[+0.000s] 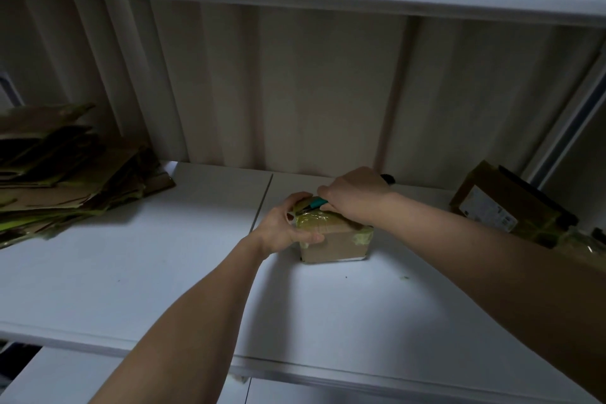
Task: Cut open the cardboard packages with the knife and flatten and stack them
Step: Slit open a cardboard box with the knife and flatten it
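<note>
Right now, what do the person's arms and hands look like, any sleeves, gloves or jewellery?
Both forearms are bare as far as the frame shows; no sleeves are visible. The left hand and right hand wear no gloves. No watch, bracelet or ring shows on the visible parts, though the picture is dim.

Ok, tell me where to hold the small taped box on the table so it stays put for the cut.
Hold the small taped box at its left end, coming from the left, as the left hand does: thumb on the near face, fingers over the top edge. The knife in the right hand works the taped top from the right, so that grip probably keeps the fingers off the blade's path.
</note>
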